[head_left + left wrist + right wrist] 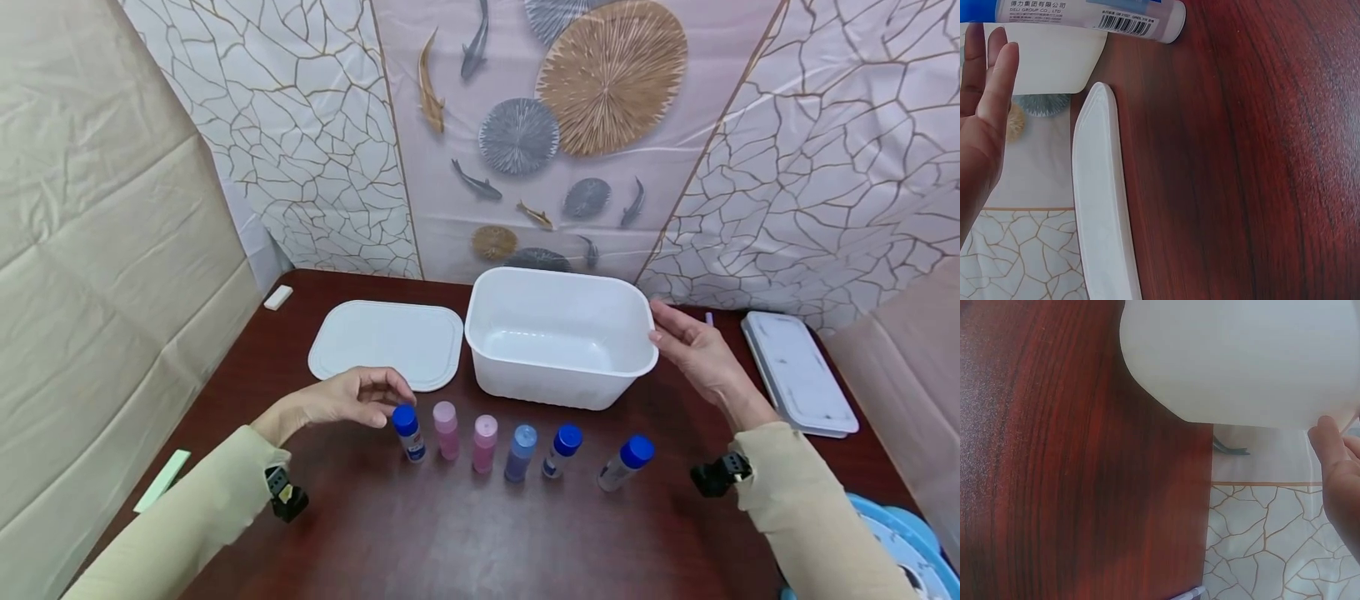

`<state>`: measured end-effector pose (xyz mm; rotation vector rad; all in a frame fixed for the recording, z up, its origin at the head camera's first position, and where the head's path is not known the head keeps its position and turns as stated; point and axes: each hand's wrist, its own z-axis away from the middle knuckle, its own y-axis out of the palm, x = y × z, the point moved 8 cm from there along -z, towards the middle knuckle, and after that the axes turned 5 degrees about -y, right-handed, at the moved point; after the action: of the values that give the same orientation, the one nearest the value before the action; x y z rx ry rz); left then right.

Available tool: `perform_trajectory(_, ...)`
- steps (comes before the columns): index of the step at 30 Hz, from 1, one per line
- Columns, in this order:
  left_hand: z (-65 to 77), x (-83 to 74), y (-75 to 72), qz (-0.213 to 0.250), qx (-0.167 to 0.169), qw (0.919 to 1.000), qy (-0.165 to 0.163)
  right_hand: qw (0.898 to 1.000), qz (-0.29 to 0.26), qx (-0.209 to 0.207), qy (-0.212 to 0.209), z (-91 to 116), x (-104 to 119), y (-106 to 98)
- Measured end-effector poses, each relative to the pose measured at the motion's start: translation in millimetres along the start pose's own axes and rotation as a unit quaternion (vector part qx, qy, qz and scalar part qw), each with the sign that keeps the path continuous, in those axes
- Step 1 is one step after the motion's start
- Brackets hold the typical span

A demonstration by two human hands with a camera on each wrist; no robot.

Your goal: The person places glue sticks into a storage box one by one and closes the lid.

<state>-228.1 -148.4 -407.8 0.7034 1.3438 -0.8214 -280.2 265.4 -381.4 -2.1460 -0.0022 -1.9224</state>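
Note:
My left hand (352, 396) reaches beside the blue-capped glue bottle (410, 437) at the left end of a row, its fingers extended and loosely bent. In the left wrist view, the fingertips lie close to the blue cap of this clear, barcoded bottle (1085, 14). To its right stand two pink bottles (446, 433), a blue bottle (521, 454) and two more blue-capped bottles (562, 451). My right hand (693, 346) touches the right end of the white plastic bin's rim (558, 367), with fingers mostly straight. In the right wrist view, its thumb lies at the rim.
A white lid (386, 342) lies flat left of the bin. At the right edge is a white flat case (799, 373), with a blue round object (900, 542) below it. A small white block (278, 297) and a pale green strip (162, 481) lie along the left edge.

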Motion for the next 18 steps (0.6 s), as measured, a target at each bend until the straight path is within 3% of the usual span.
perform_trajectory(11, -9.5, 0.2, 11.3, -0.027, 0.003, 0.9996, -0.012, 1.0, -0.007, 0.002, -0.002, 1, 1, -2)
perform_trajectory(18, -10.8, 3.3, 9.8, -0.04, -0.015, 0.9989, -0.017, 0.999, -0.032, 0.008, -0.006, -1, -2, 0)
